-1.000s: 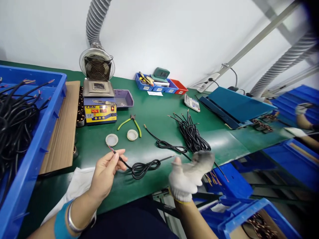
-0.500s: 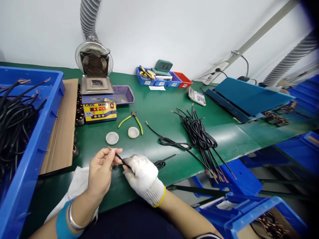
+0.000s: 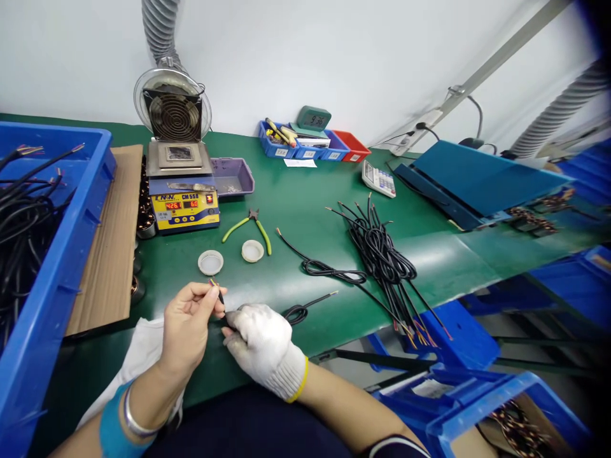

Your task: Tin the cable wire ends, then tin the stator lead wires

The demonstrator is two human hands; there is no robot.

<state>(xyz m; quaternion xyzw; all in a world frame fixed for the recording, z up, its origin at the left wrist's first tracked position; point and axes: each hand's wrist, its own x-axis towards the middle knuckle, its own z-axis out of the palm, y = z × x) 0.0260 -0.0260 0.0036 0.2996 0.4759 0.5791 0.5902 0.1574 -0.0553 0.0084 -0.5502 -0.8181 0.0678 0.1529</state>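
My bare left hand (image 3: 188, 321) pinches the end of a black cable (image 3: 298, 310), with its small coloured wire tips sticking up between thumb and forefinger. My right hand (image 3: 261, 343), in a white knit glove, is closed on the same cable just to the right of the left fingers. The remaining cable lies coiled on the green bench (image 3: 439, 261) beyond the glove.
A bundle of black cables (image 3: 382, 257) and a single cable (image 3: 329, 273) lie to the right. Green-handled cutters (image 3: 248, 227), two white caps (image 3: 210, 261), a solder pot (image 3: 184, 197), a blue crate of cables (image 3: 33, 222) on the left, cardboard and small bins also stand here.
My gloved right hand came back from the right and closed on the cable beside my left hand. The two hands have drawn close together.
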